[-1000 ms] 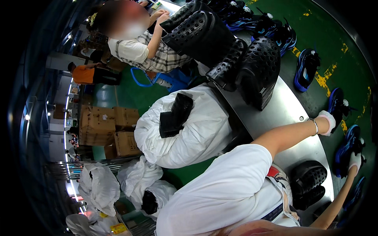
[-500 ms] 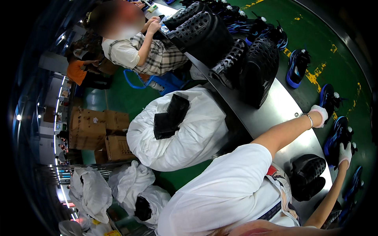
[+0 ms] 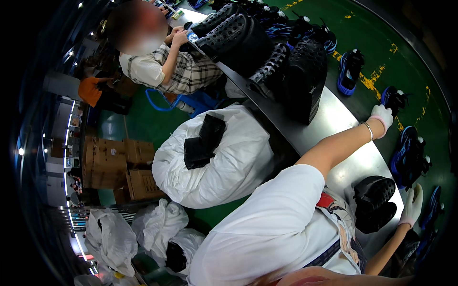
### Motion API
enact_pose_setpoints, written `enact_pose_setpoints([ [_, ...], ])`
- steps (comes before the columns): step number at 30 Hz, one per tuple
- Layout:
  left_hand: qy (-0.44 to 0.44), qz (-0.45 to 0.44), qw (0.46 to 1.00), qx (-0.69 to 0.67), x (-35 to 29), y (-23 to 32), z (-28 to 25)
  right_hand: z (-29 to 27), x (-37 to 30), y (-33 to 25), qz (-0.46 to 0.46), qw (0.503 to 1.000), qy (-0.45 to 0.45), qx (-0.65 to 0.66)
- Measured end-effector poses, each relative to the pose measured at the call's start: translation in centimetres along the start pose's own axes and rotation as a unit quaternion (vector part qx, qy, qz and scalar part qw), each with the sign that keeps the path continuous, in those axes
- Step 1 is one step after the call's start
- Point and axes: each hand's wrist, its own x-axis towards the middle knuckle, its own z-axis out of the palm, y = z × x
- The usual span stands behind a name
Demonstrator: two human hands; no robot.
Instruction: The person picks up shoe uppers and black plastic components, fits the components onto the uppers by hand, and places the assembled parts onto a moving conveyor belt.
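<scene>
My left hand [image 3: 382,115], in a white glove with a metal bangle at the wrist, has its fingers closed on the near end of a black-and-blue sneaker [image 3: 393,98]. The glove hides part of that shoe. Lower in the picture, my right hand [image 3: 412,206], also gloved, is open with fingers stretched out and holds nothing. It lies between a pair of black perforated shoe-shaped pieces [image 3: 374,202] on the metal table and a black-and-blue sneaker [image 3: 409,157] on the green surface, apart from that sneaker.
Large black soles [image 3: 307,81] stand on the metal table [image 3: 343,138]. More sneakers [image 3: 350,71] line the green surface with yellow marks. Beside the table sits a bulging white sack [image 3: 234,167]. A seated co-worker [image 3: 167,66], cardboard boxes [image 3: 105,162] and smaller sacks [image 3: 109,240] are beyond.
My left hand has moved up the picture onto the sneaker. My right hand has come off the other sneaker and opened, lower down. The whole view has shifted slightly.
</scene>
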Motion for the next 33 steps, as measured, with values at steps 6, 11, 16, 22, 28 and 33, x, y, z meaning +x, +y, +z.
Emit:
enact_pose_setpoints([
  [6,0.028,-0.020,0.999,-0.023,-2.4,0.4,-1.6,-0.6,-3.3,-1.1,0.011,1.000,0.016,0.013],
  [11,0.171,0.079,0.982,-0.034,-4.0,-0.5,0.4,-0.5,-5.0,-2.3,-0.015,0.994,0.088,0.065],
  [16,0.266,0.075,0.952,-0.135,-7.2,-2.1,0.9,0.1,-6.1,-8.8,-0.050,0.998,0.048,-0.009],
  [22,0.261,0.118,0.942,-0.173,-8.9,-0.2,1.1,0.1,-8.9,-10.0,-0.113,0.993,0.030,-0.018],
  [28,0.232,0.122,0.949,-0.177,-9.5,-0.1,1.4,0.7,-10.1,-11.5,-0.133,0.990,-0.036,-0.035],
  [33,0.227,0.097,0.956,-0.160,-10.5,-2.9,2.0,3.1,-9.6,-13.8,-0.226,0.967,-0.076,-0.088],
])
